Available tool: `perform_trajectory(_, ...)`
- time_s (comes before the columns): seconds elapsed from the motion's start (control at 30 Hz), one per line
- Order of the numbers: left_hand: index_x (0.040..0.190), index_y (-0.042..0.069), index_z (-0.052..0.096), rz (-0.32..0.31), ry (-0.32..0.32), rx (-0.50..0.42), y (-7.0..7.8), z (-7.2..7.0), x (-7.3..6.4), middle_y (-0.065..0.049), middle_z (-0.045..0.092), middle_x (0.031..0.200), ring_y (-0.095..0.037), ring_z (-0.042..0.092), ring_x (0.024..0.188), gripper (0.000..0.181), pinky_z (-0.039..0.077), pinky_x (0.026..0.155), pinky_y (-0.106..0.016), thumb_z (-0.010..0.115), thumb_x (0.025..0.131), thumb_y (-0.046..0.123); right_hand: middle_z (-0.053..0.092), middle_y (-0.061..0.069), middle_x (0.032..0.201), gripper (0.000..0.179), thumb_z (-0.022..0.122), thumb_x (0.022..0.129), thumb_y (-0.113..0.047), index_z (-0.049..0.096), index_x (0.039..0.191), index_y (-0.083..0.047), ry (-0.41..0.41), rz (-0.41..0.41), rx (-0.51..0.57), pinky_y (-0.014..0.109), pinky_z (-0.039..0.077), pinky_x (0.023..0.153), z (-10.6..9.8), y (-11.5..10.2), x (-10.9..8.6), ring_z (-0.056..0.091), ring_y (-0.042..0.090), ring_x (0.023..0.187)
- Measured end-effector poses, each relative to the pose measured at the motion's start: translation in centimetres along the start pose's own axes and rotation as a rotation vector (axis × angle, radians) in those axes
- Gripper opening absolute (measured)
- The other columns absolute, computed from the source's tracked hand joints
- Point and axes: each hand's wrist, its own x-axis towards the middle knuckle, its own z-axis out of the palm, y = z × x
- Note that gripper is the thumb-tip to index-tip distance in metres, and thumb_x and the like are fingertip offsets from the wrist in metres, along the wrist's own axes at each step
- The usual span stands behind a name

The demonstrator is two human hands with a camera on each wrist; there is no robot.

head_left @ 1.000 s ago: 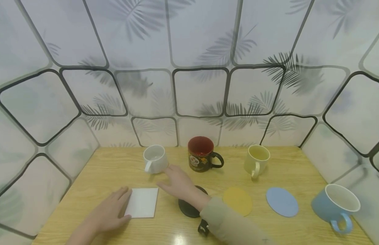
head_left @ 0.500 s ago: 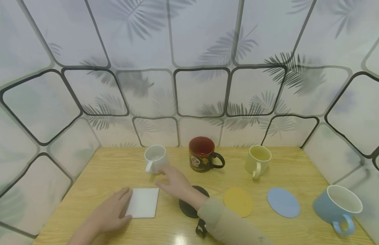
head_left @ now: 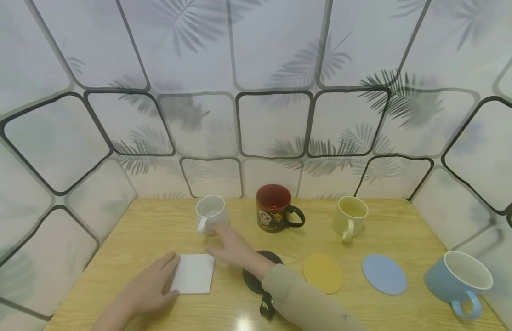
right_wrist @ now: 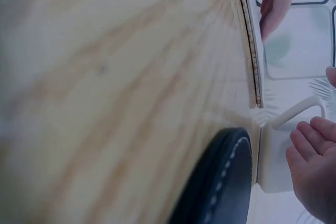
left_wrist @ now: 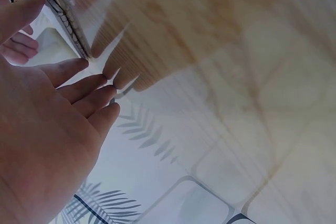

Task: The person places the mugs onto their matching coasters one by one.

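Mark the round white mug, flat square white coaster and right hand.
Round white mug [head_left: 218, 219]: head view, outer wall below the rim.
Flat square white coaster [head_left: 193, 274]: head view, middle of its top.
Right hand [head_left: 233, 247]: head view, back of the hand.

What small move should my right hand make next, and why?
Probably curl your right hand around the handle of the white mug: its fingers are near the handle but not wrapped round it; your left hand is beside the white square coaster.
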Motion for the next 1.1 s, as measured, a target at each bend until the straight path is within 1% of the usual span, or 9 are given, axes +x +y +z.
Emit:
perform_trajectory(0.17, 0.148, -0.009, 0.053, -0.003, 0.001, 0.002, 0.1, 0.0, 0.0, -0.035, 0.051, 0.154, -0.054, 0.053, 0.139, 0.084, 0.047, 0.115, -0.067, 0.083, 0.083, 0.035, 0.06, 0.013, 0.155, 0.062, 0.073, 0.099, -0.028, 0.053, 0.153, -0.005, -0.03, 0.002, 0.004, 0.042, 0.044, 0.124, 0.1, -0.1, 0.2, 0.056, 0.03, 0.145)
perform_trajectory(0.47, 0.15, -0.008, 0.052, -0.019, -0.018, 0.002, 0.1, 0.0, 0.0, -0.034, 0.049, 0.156, -0.054, 0.052, 0.141, 0.084, 0.046, 0.116, -0.066, 0.083, 0.084, 0.036, 0.057, 0.013, 0.157, 0.062, 0.071, 0.101, -0.031, 0.052, 0.154, -0.005, -0.054, 0.028, 0.059, 0.043, 0.043, 0.126, 0.3, -0.2, 0.8, 0.053, 0.03, 0.148)
perform_trajectory(0.73, 0.152, -0.007, 0.05, -0.03, -0.056, 0.001, -0.1, 0.0, 0.1, -0.033, 0.047, 0.158, -0.053, 0.05, 0.143, 0.085, 0.045, 0.116, -0.066, 0.082, 0.086, 0.037, 0.058, 0.012, 0.156, 0.057, 0.073, 0.1, -0.025, 0.055, 0.152, -0.006, -0.056, 0.044, 0.158, 0.046, 0.042, 0.126, 0.6, 0.2, 1.4, 0.052, 0.03, 0.148)
perform_trajectory(1.1, 0.151, -0.01, 0.049, -0.035, -0.059, -0.011, 0.1, -0.1, 0.0, -0.035, 0.046, 0.158, -0.054, 0.048, 0.144, 0.085, 0.043, 0.118, -0.067, 0.081, 0.086, 0.035, 0.058, 0.013, 0.156, 0.054, 0.071, 0.101, -0.023, 0.056, 0.15, -0.006, -0.031, 0.087, 0.288, 0.053, 0.041, 0.126, 1.0, 0.0, 1.5, 0.052, 0.033, 0.148)
